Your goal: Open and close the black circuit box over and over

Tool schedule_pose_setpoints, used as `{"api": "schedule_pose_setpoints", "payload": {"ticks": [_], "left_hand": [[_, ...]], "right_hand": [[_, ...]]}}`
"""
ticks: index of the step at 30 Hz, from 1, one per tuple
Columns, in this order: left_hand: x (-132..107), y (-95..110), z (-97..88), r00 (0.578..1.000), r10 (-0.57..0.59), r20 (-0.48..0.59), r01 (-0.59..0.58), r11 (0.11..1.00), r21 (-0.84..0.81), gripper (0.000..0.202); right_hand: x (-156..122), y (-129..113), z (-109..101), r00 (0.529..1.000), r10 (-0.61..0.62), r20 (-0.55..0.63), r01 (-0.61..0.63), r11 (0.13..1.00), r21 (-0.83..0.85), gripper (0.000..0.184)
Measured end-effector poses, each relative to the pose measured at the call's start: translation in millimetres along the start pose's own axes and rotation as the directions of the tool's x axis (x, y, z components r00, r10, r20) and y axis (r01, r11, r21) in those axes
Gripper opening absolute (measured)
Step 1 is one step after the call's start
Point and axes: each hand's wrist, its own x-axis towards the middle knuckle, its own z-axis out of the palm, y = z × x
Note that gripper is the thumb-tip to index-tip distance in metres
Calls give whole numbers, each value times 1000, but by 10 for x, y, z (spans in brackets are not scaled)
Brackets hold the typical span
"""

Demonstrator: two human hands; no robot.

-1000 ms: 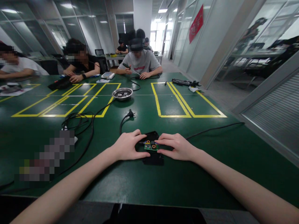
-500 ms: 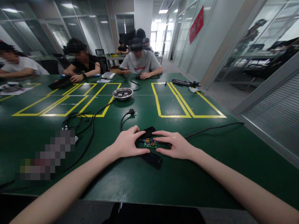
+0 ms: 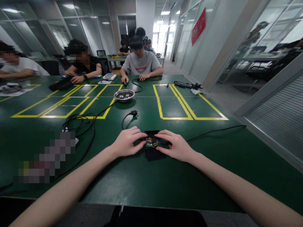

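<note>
A small green circuit board [image 3: 151, 142] with coils sits in a black plastic casing [image 3: 152, 154] on the green table [image 3: 146, 183]. My left hand [image 3: 126, 141] grips the board and casing from the left, fingers curled on it. My right hand [image 3: 174, 145] holds the same piece from the right, fingertips pinching its edge. A black cable [image 3: 213, 130] runs from the casing to the right, and a second cable ends in a black plug [image 3: 133, 113] just beyond my hands.
A metal bowl [image 3: 124, 94] stands farther back among yellow floor-tape rectangles [image 3: 189, 107]. Coiled black cables [image 3: 80, 123] lie at the left. Several people sit at the far side; one in a grey shirt [image 3: 141, 64] handles a cable. A black tool [image 3: 187, 84] lies back right.
My hands have closed in on the casing and turned it square to me; the loose black half now lies under the board. The person in grey has lowered both hands to the table.
</note>
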Motion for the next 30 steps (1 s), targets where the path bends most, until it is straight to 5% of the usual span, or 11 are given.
{"api": "schedule_pose_setpoints", "payload": {"ticks": [6, 10, 17, 30], "left_hand": [[-3, 19, -89, 1000, 15, -15, -17, 995, -102, 19], [-17, 70, -119, 999, 33, 9, -31, 986, -165, 17], [-44, 190, -116, 992, 47, 120, -4, 941, -339, 12], [-60, 109, -79, 977, -35, 210, 85, 968, -238, 8]], "right_hand": [[9, -15, -163, 998, -45, -49, 40, 994, -97, 23], [1, 23, -279, 991, -122, 50, 130, 972, -194, 37], [-50, 6, -329, 943, -302, 136, 318, 941, -113, 38], [-8, 46, -223, 971, -183, 154, 211, 957, -197, 40]]}}
